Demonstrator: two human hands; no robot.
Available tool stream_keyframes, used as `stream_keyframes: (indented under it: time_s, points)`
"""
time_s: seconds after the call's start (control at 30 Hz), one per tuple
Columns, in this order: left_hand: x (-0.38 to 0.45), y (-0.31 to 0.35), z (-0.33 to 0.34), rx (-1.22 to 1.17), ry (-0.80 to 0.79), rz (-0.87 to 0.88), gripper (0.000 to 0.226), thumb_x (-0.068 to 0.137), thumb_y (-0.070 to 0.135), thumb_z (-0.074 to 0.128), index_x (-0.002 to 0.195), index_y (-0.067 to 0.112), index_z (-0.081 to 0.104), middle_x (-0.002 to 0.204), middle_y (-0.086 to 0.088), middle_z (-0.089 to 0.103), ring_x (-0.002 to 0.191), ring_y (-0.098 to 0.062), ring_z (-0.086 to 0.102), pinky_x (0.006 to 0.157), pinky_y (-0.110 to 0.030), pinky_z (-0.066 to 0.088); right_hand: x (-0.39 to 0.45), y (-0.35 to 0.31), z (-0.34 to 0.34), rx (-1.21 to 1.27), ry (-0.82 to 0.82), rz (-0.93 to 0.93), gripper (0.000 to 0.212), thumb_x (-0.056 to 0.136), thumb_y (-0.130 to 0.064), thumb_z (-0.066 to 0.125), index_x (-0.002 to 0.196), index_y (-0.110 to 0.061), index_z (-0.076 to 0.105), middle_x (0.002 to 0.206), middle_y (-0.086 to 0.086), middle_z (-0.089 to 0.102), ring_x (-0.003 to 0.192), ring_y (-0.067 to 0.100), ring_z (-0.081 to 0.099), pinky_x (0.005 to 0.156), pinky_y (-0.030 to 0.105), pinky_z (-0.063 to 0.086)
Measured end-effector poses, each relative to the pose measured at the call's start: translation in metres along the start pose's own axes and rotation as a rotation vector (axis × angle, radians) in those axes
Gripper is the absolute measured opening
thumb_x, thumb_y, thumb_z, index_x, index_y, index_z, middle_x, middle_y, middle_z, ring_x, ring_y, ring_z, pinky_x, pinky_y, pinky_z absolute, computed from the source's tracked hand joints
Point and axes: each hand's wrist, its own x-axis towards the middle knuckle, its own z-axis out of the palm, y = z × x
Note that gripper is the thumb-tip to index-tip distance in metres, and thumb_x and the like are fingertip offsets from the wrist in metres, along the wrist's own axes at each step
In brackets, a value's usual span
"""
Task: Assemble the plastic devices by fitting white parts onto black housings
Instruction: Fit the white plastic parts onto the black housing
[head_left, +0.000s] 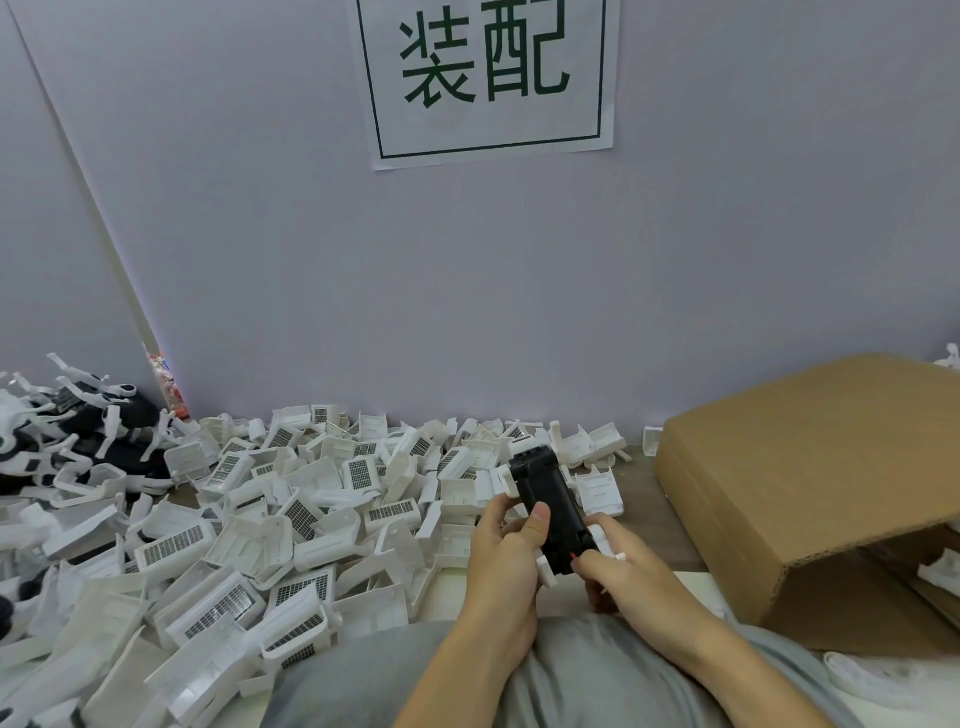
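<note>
I judge one unit mid-assembly: lower centre, left hand (511, 545) grips the black housing (550, 512), right hand (618, 564) pinches a white part (602, 540) at its near end; big heap of loose white parts (291, 514) lower left remains.

Lighting even, bright, diffuse; shadows faint. No glare. Wide-angle bowing at edges; slight softness toward the corners.
</note>
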Motion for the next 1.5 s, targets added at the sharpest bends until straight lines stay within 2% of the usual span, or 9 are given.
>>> stream_keyframes:
  time_s: [0.2,0.4,0.57,0.8,0.93,1.1,1.27,1.4,1.5]
  points:
    - [0.000,-0.001,0.000,0.009,0.002,0.012,0.014,0.099,0.007,0.060,0.109,0.013,0.066,0.114,-0.025,0.069,0.111,-0.041,0.065,0.098,-0.060,0.049,-0.001,-0.001,0.001,-0.050,0.018,0.016,0.025,0.075,-0.034,0.055,0.095,-0.047,0.065,0.066,-0.011,0.058,0.059,0.005,0.050,0.059,0.019,0.041]
    - [0.000,-0.001,0.001,-0.003,0.012,0.007,0.015,0.099,0.008,0.061,0.110,0.017,0.066,0.114,-0.022,0.070,0.113,-0.040,0.065,0.103,-0.062,0.046,-0.003,-0.003,0.004,-0.096,0.060,-0.007,0.037,0.096,-0.018,0.055,0.090,-0.053,0.063,0.068,-0.018,0.064,0.056,-0.001,0.051,0.056,0.013,0.043]
    - [0.001,-0.001,0.000,0.008,0.011,-0.008,0.016,0.098,0.008,0.062,0.112,0.014,0.065,0.116,-0.024,0.069,0.112,-0.041,0.065,0.100,-0.060,0.047,-0.008,-0.010,0.004,-0.057,0.048,-0.009,0.023,0.095,-0.030,0.058,0.091,-0.052,0.065,0.082,-0.014,0.071,0.075,0.018,0.062,0.065,0.019,0.049]
    - [0.001,-0.003,0.000,0.041,0.007,-0.006,0.032,0.098,0.009,0.063,0.129,0.010,0.057,0.120,-0.023,0.067,0.113,-0.036,0.065,0.100,-0.057,0.049,-0.008,-0.010,0.003,-0.047,0.043,0.001,0.021,0.095,-0.027,0.060,0.098,-0.047,0.066,0.094,-0.005,0.073,0.088,0.024,0.066,0.076,0.028,0.049]
    - [0.000,-0.002,-0.001,0.034,0.007,-0.004,0.027,0.098,0.008,0.063,0.124,0.014,0.061,0.119,-0.022,0.068,0.111,-0.036,0.066,0.098,-0.056,0.050,-0.007,-0.011,0.003,-0.036,0.020,-0.002,0.025,0.073,-0.039,0.058,0.094,-0.051,0.065,0.094,0.000,0.072,0.081,0.011,0.062,0.073,0.025,0.048]
    - [-0.002,0.000,0.000,0.031,-0.008,0.001,0.019,0.098,0.008,0.062,0.117,0.012,0.062,0.117,-0.027,0.067,0.103,-0.040,0.066,0.088,-0.050,0.051,-0.003,-0.004,0.000,-0.002,0.002,0.003,0.027,0.070,-0.036,0.058,0.093,-0.046,0.067,0.067,-0.013,0.060,0.063,0.007,0.053,0.064,0.025,0.043]
    - [-0.003,0.001,0.000,0.027,-0.009,0.003,0.016,0.098,0.007,0.061,0.114,0.011,0.063,0.117,-0.028,0.067,0.102,-0.036,0.066,0.086,-0.048,0.051,-0.001,-0.001,-0.001,-0.012,-0.005,0.010,0.027,0.070,-0.032,0.055,0.092,-0.044,0.066,0.064,-0.011,0.055,0.061,0.007,0.049,0.062,0.023,0.040]
    - [0.000,-0.001,0.000,0.025,0.004,0.008,0.018,0.099,0.007,0.061,0.116,0.010,0.062,0.115,-0.026,0.068,0.109,-0.041,0.066,0.094,-0.058,0.051,-0.002,-0.001,0.000,-0.056,0.007,0.021,0.028,0.072,-0.036,0.055,0.096,-0.048,0.064,0.065,-0.012,0.058,0.060,0.004,0.052,0.060,0.018,0.042]
    - [0.001,-0.002,0.000,0.034,0.001,0.024,0.020,0.099,0.009,0.061,0.118,0.012,0.062,0.112,-0.022,0.071,0.110,-0.041,0.066,0.100,-0.064,0.047,-0.002,-0.001,0.002,-0.082,0.033,-0.004,0.028,0.090,-0.027,0.057,0.097,-0.053,0.062,0.070,-0.018,0.064,0.059,0.001,0.054,0.060,0.017,0.044]
